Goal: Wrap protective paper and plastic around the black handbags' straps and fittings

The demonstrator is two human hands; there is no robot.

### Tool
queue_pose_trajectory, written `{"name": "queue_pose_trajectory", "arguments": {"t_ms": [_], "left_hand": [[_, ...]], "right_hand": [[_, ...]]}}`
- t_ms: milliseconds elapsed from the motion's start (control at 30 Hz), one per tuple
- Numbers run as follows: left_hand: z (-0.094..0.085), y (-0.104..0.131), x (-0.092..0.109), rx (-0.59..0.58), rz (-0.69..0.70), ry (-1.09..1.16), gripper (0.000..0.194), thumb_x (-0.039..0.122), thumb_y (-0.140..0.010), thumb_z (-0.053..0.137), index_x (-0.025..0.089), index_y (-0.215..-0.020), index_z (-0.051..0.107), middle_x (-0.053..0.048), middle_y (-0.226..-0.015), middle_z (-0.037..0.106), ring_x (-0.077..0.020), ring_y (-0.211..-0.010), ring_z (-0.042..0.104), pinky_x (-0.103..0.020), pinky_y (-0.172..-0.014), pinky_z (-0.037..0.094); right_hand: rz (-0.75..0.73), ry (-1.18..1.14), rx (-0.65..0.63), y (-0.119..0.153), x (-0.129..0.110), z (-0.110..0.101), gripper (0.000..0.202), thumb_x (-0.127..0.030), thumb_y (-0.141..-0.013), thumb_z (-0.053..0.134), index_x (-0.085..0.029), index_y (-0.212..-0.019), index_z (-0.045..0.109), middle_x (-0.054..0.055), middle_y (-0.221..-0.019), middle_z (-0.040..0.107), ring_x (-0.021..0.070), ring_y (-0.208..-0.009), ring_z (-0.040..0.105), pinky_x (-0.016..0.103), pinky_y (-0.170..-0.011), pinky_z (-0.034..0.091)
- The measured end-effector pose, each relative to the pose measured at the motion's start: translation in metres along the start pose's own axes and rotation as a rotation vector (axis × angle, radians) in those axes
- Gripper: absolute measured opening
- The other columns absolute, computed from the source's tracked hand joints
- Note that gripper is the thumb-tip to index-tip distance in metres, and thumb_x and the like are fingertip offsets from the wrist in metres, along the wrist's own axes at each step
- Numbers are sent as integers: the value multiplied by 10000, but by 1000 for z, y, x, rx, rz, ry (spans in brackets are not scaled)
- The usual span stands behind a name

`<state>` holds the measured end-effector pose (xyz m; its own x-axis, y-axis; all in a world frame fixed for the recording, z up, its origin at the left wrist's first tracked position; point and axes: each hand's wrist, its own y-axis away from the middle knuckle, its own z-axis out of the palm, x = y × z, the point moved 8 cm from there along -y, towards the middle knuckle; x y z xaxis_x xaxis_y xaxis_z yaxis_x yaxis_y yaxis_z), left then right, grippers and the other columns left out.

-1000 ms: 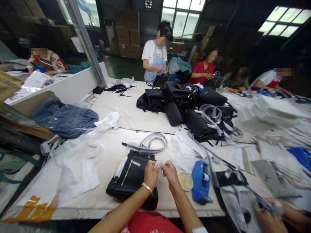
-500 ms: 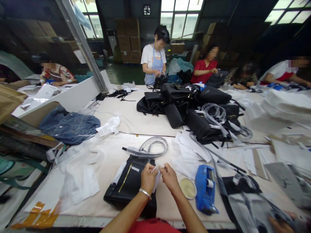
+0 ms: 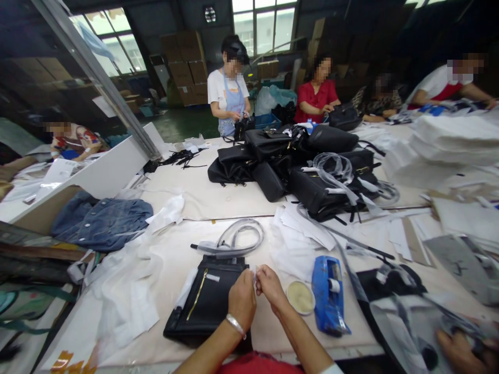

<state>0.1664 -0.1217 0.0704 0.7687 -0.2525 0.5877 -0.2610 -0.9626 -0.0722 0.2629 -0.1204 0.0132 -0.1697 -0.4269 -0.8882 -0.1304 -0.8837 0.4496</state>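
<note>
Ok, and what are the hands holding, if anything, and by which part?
The left hand and right hand pinch a small, thin, whitish piece at their fingertips; which part of it cannot be told, as fingers cover most.

A crumpled denim garment [image 3: 102,221] lies at the left of the table [image 3: 191,200], near a slanting metal post [image 3: 95,80]. Across the table, a worker in a pale blue apron [image 3: 233,98] stands beside another in a red top [image 3: 316,97]. Stacked cardboard boxes [image 3: 187,67] and a paned window [image 3: 265,26] line the dim background, while thick white sheets [image 3: 448,148] are piled at right. Orange tape [image 3: 68,363] marks the near left corner.
</note>
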Motion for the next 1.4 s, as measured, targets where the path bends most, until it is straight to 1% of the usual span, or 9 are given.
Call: {"name": "queue_pose_trajectory", "arguments": {"t_ms": [133, 300, 533, 733, 833, 967, 1033, 1167, 1400], "left_hand": [[2, 7, 2, -23, 58, 40, 323, 133, -849, 368, 181, -1121, 535, -150, -1082, 613, -251, -1017, 573, -359, -856, 449], [-6, 12, 5, -72, 98, 271, 378, 205, -870, 403, 185, -1231, 510, -139, -1306, 519, -246, -1240, 440, -410, -1049, 323], [13, 10, -37, -248, -476, 912, 411, 495, -736, 593, 146, -953, 604, -58, -792, 686, -189, -697, 632, -323, -694, 498], [26, 8, -22, -475, -433, 1008, 346, 452, -675, 676, 142, -812, 609, -15, -684, 657, -128, -595, 583, -233, -591, 451], [21, 8, -26, -469, -466, 980, 361, 459, -634, 704, 139, -764, 599, -18, -675, 652, -121, -556, 573, -232, -562, 448], [19, 12, -32, -468, -459, 1008, 355, 460, -647, 694, 142, -766, 592, -18, -696, 653, -108, -553, 568, -220, -549, 444], [21, 14, -31, -489, -442, 1031, 343, 454, -663, 684, 142, -763, 585, -17, -691, 649, -103, -546, 563, -215, -541, 440], [23, 15, -28, -522, -406, 1042, 328, 443, -690, 665, 134, -758, 579, -23, -682, 640, -98, -537, 557, -211, -528, 434], [19, 19, -33, -509, -447, 1062, 355, 453, -652, 693, 138, -778, 588, -12, -687, 646, -98, -541, 571, -217, -543, 450]], "right_hand": [[-90, 65, -57, 5, -13, 2, 338, -515, -821, 472, -206, -687, 460, -61, -496, 493, 101, -409, 474, 212, -409, 390], [-185, 211, -68, 4, -12, -5, 282, -442, -856, 455, -208, -699, 467, -71, -469, 491, 95, -371, 460, 204, -406, 365], [-258, 253, -30, 20, -16, -10, 209, -344, -877, 437, -212, -723, 483, -64, -527, 518, 90, -435, 474, 186, -449, 352], [-378, 331, -33, 35, -30, -5, 173, -185, -845, 435, -226, -952, 564, -44, -666, 597, 108, -556, 539, 201, -554, 402], [-367, 429, 165, 60, -28, -59, 288, -190, -835, 437, -245, -1090, 557, -8, -812, 634, 133, -645, 570, 233, -625, 423], [-151, 672, 840, 122, -11, -192, 231, -289, -825, 478, -209, -1006, 596, 87, -993, 623, 220, -940, 547, 293, -791, 385], [-1, 686, 893, 138, 9, -233, 192, -326, -786, 529, -180, -865, 625, 112, -920, 630, 243, -917, 544, 302, -758, 378], [74, 600, 785, 135, 41, -249, 301, -424, -729, 560, -191, -539, 562, 32, -591, 590, 194, -645, 544, 272, -600, 366], [28, 426, 764, 133, 49, -241, 330, -483, -675, 567, -186, -532, 546, -15, -519, 538, 144, -547, 488, 242, -537, 350]]}}
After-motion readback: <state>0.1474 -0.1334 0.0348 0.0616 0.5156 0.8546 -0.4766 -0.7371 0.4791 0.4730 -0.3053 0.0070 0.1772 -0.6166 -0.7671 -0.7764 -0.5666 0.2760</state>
